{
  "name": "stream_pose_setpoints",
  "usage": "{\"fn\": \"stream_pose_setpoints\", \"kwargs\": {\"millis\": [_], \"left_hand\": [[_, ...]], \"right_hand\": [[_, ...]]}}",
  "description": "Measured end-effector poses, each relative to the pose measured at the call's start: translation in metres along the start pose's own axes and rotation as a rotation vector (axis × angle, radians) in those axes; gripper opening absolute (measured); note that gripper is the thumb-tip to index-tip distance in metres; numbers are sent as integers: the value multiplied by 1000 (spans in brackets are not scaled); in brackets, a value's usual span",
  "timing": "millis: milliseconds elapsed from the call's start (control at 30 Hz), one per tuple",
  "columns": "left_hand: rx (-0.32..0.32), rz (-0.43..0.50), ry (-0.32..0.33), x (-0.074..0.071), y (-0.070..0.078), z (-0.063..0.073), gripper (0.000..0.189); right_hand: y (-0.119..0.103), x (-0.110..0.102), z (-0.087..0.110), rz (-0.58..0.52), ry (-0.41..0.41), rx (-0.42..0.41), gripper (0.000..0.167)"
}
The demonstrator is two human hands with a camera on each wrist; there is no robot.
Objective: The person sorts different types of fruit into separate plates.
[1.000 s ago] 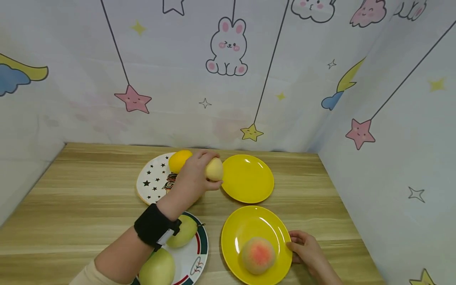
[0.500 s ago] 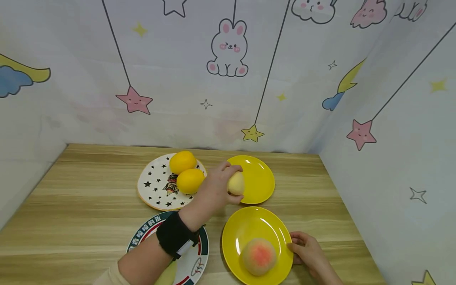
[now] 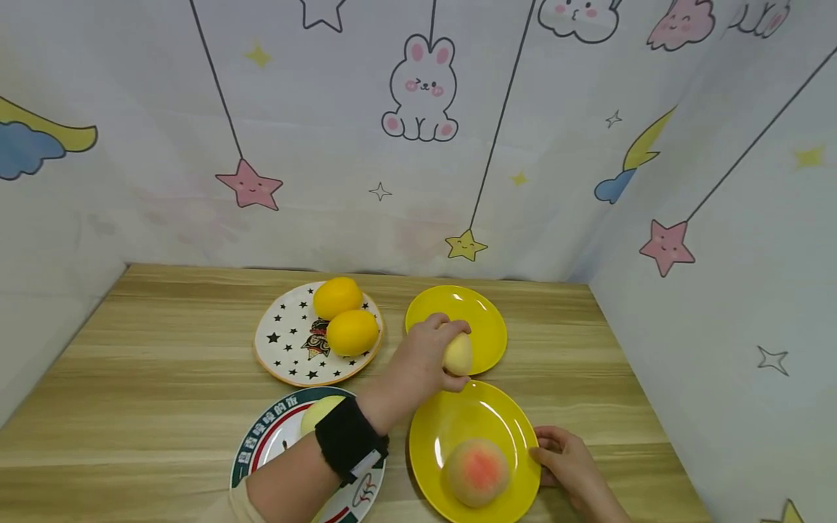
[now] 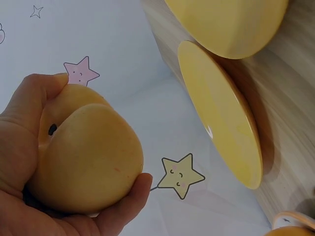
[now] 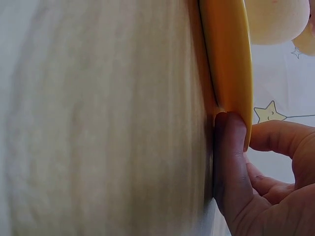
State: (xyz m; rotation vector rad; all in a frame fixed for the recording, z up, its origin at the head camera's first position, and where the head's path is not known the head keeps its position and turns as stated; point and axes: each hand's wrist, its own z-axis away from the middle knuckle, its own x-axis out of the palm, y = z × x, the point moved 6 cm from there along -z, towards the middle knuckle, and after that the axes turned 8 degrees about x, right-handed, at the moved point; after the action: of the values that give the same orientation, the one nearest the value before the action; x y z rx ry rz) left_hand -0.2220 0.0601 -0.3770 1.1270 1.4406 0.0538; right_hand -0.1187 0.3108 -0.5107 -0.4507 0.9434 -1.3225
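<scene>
My left hand (image 3: 425,357) holds a pale yellow peach (image 3: 458,354) between thumb and fingers, raised where the two yellow plates meet. In the left wrist view the peach (image 4: 98,152) shows its cleft and a dark stem spot, with the fingers wrapped about its sides. Below it stands the front yellow plate (image 3: 434,421), bearing another peach (image 3: 478,472) with a red blush. My right hand (image 3: 570,463) pinches that plate's right rim; the right wrist view has the thumb and a finger on either side of the plate edge (image 5: 231,64).
Behind is a second yellow plate (image 3: 487,334). A star-patterned plate (image 3: 277,352) at back left bears two lemons (image 3: 353,333). The green-rimmed plate (image 3: 251,436) at front left has pale green fruit (image 3: 318,414), partly hidden by my left arm. A patterned cloth wall (image 3: 314,218) closes off the back.
My left hand has carried the peach rightward and toward me, from beside the star-patterned plate to over the yellow plates, uncovering both lemons. My right hand stays on the plate rim.
</scene>
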Motion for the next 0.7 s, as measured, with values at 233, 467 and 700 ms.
{"fn": "stream_pose_setpoints", "kwargs": {"millis": [233,467,700], "left_hand": [[-6,9,-21,9,5,0,65],[-6,44,-50,20,8,-1,65],[-11,-2,-95,33,14,-2,67]], "right_hand": [[-1,0,1,-1,0,-2,40],[0,0,2,0,-22,-7,41],[0,0,1,0,-41,-12,42]]}}
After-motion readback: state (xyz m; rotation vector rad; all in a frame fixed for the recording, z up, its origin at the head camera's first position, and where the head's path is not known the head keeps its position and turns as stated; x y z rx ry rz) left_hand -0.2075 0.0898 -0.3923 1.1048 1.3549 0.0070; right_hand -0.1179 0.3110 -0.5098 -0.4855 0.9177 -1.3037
